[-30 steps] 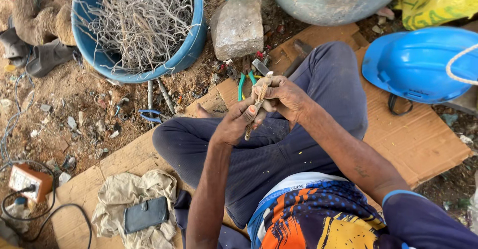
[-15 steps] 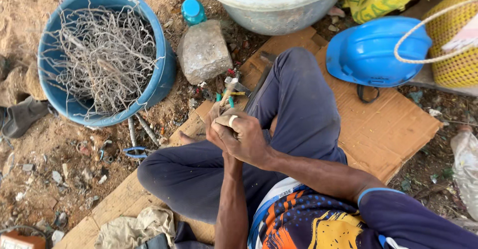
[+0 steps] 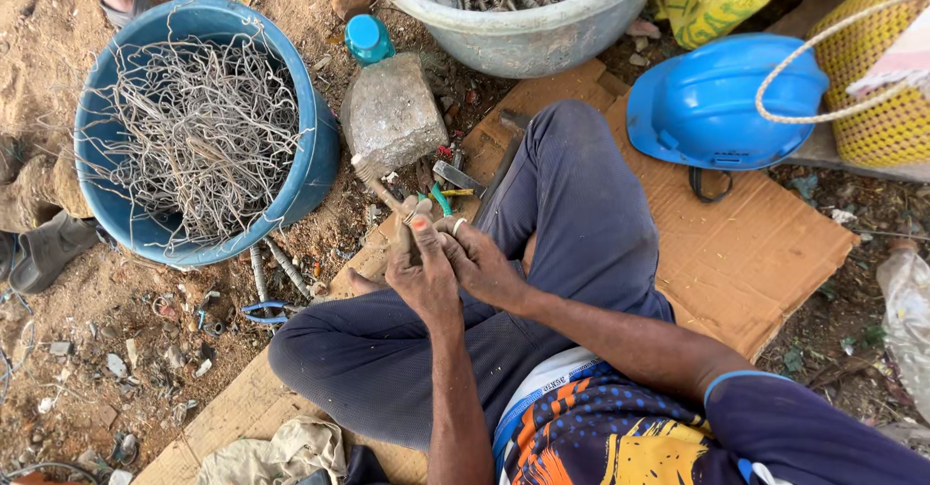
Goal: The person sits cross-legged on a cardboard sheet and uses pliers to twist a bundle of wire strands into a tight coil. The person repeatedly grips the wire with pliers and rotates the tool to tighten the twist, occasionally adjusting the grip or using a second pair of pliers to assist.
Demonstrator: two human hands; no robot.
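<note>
I sit cross-legged on a sheet of cardboard (image 3: 765, 252). Both hands meet in front of my knees. My left hand (image 3: 421, 277) grips a short rusty metal rod (image 3: 380, 187) that sticks up and to the left out of the fist. My right hand (image 3: 484, 264) is closed against the same rod just beside the left, and a ring shows on one finger. A green-handled tool (image 3: 442, 200) lies on the ground right behind the hands, partly hidden by them.
A blue tub (image 3: 310, 165) of tangled thin wire stands at the left, with a stone block (image 3: 392, 117) and a small blue-capped bottle (image 3: 368, 37) beside it. A grey basin (image 3: 542, 39) of twisted metal is at the top. A blue hard hat (image 3: 717, 102) and a yellow woven basket (image 3: 882, 107) are on the right. Blue-handled pliers (image 3: 262, 309) lie by my knee.
The view has swung, so the tub and hard hat sit lower and further right in the frame. My hands stay together on the rod, now with the left fist over it.
</note>
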